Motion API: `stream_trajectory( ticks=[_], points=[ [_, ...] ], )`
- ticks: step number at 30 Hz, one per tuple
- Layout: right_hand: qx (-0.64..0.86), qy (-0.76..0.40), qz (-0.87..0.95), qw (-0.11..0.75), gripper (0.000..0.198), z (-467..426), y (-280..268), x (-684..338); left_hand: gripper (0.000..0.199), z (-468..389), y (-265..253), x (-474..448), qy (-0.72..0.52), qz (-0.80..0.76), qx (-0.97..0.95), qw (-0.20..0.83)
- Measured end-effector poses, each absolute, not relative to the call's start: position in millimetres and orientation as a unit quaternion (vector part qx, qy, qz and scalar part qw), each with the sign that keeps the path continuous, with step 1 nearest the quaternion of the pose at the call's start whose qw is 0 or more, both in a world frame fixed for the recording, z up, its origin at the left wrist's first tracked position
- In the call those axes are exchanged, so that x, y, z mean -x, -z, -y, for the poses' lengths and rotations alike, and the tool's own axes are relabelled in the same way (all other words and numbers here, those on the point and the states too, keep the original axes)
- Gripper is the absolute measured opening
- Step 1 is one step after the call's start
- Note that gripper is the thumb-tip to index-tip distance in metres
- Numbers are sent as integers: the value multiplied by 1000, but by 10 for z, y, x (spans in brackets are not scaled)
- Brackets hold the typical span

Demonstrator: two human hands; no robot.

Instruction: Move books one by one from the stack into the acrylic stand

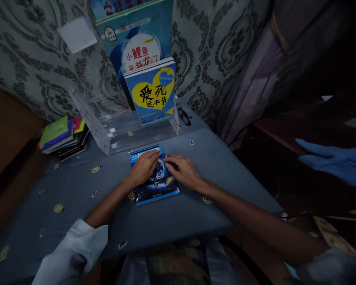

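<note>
A blue book (157, 194) with a picture of the Earth on its cover lies closed on the cloth-covered table. My left hand (145, 166) rests flat across the upper left of that cover, its fingers stretched out and holding nothing. At the right edge of the book is my right hand (184, 170). Its thumb and fingers are apart, and their tips touch the cover or come very close to it. Part of the cover's title and picture is hidden under the hands.
Behind the book stands a clear plastic rack (139, 136) with a blue-and-yellow book (154, 95) and taller books in it. A book stack (59, 134) sits at the left, glasses (184, 116) at the back right. A blue glove (335, 162) shows beyond the table's right edge.
</note>
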State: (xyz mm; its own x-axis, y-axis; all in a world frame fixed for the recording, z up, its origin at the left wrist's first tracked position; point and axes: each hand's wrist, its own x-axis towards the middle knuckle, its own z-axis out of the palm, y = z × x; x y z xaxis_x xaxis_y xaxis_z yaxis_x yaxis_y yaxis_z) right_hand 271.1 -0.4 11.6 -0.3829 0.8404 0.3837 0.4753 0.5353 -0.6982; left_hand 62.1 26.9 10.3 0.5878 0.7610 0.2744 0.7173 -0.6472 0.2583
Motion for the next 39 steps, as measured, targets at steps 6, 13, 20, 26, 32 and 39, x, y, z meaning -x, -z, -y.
stream_trajectory(
  ticks=[6, 13, 20, 26, 32, 39],
  points=[
    [418, -242, 793, 372, 23, -4, -109, -2728, 38, -419, -96, -709, -186, -481, -856, 35],
    [408, -262, 802, 351, 34, -47, -18, -2737, 39, -568, -95, -742, -303, -495, -808, 100],
    [430, -292, 771, 367, 58, -85, 30, -2715, 35, -637, -98, -691, -414, -488, -732, 234],
    [437, -287, 770, 366, 46, -83, 8, -2703, 29, -680, -131, -636, -468, -471, -657, 357],
    [439, -294, 768, 362, 44, -99, 32, -2700, 29, -641, -194, -639, -514, -461, -631, 354],
    [436, -303, 764, 366, 49, -86, 76, -2708, 25, -342, -259, -349, -482, -557, -637, 228]
  ],
)
